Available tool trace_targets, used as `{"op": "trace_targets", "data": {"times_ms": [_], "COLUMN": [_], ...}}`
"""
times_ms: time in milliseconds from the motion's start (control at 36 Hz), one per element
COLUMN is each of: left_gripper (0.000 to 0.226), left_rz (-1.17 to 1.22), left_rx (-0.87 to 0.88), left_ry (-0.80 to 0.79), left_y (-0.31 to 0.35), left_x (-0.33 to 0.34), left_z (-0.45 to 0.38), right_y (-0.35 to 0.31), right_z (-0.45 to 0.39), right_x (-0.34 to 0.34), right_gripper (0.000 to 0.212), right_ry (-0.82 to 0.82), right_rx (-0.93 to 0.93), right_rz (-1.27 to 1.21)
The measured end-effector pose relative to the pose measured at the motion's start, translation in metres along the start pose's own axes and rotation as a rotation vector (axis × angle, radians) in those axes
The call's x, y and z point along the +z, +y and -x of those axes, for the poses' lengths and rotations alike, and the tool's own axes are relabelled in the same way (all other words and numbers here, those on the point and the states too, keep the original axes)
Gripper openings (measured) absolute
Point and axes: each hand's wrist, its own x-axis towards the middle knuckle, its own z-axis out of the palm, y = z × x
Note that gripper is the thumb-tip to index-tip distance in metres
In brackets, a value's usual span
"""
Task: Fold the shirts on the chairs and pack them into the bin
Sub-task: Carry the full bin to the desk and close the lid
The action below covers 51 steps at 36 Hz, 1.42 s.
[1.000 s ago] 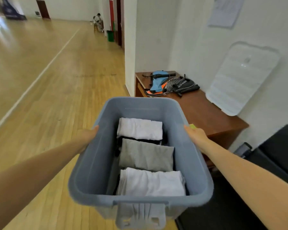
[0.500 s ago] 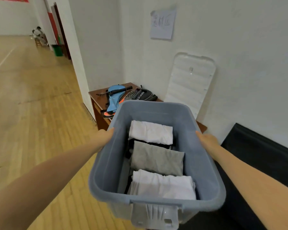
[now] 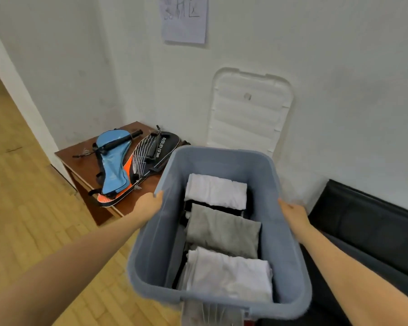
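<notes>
Head view: the left hand [image 3: 151,204] and right hand [image 3: 292,211] are seen gripping opposite rims of the grey bin [image 3: 156,250], carried above the floor, folded shirts [image 3: 222,229] inside. A slipped grip could tip it against the table [image 3: 85,165].

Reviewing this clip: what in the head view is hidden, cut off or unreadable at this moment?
- Fingers of the left hand and right hand: hidden behind the bin walls.
- Dark clothes under the far white shirt, grey shirt and near white shirt: mostly covered, so the count is unclear.
- Bin's near end: cut by the bottom edge.
- Paper sign on the wall: cropped at the top and blurred, so unreadable.
</notes>
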Motion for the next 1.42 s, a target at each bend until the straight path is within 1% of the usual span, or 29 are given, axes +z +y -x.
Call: {"op": "trace_targets", "data": {"times_ms": [83,167,278,389,472,583,722,889,1056,1167,1222,1333,1417], "left_gripper": [0.048,0.045,0.048,0.048,0.048,0.047,0.046,0.046,0.043,0.050,0.049,0.048,0.045], "left_rz": [-0.064,-0.140,-0.126,-0.112,-0.107,-0.107,-0.125,-0.130,-0.081,-0.055,-0.048,-0.154,-0.168], "left_rx": [0.117,0.219,0.320,0.382,0.380,0.411,0.433,0.462,0.492,0.505,0.513,0.543,0.483], "left_ry": [-0.024,-0.060,-0.097,-0.141,-0.181,-0.208,-0.234,-0.269,-0.378,-0.425,-0.463,-0.554,-0.635], "left_y": [0.000,0.004,0.010,0.015,0.020,0.024,0.036,0.046,0.052,0.043,0.038,0.038,0.055], "left_x": [-0.013,-0.030,-0.040,-0.043,-0.045,-0.048,-0.053,-0.054,-0.054,-0.050,-0.052,-0.059,-0.058], "left_z": [-0.044,-0.095,-0.139,-0.172,-0.197,-0.222,-0.264,-0.300,-0.318,-0.325,-0.331,-0.339,-0.355], "right_y": [-0.001,-0.016,-0.035,-0.043,-0.047,-0.053,-0.063,-0.078,-0.095,-0.101,-0.100,-0.097,-0.100], "right_z": [0.000,-0.003,-0.005,-0.013,-0.023,-0.030,-0.045,-0.052,-0.051,-0.041,-0.037,-0.034,-0.045], "right_x": [0.028,0.061,0.085,0.101,0.110,0.120,0.142,0.157,0.162,0.169,0.175,0.175,0.167], "right_gripper": [0.037,0.040,0.050,0.049,0.050,0.052,0.047,0.047,0.052,0.055,0.055,0.053,0.053], "right_ry": [0.071,0.180,0.265,0.308,0.325,0.343,0.384,0.418,0.458,0.465,0.465,0.460,0.450], "right_rx": [0.082,0.098,0.077,0.107,0.113,0.114,0.140,0.145,0.167,0.214,0.242,0.271,0.269], "right_rz": [-0.063,-0.061,0.097,0.195,0.220,0.182,0.131,0.116,0.156,0.224,0.229,0.277,0.281]}}
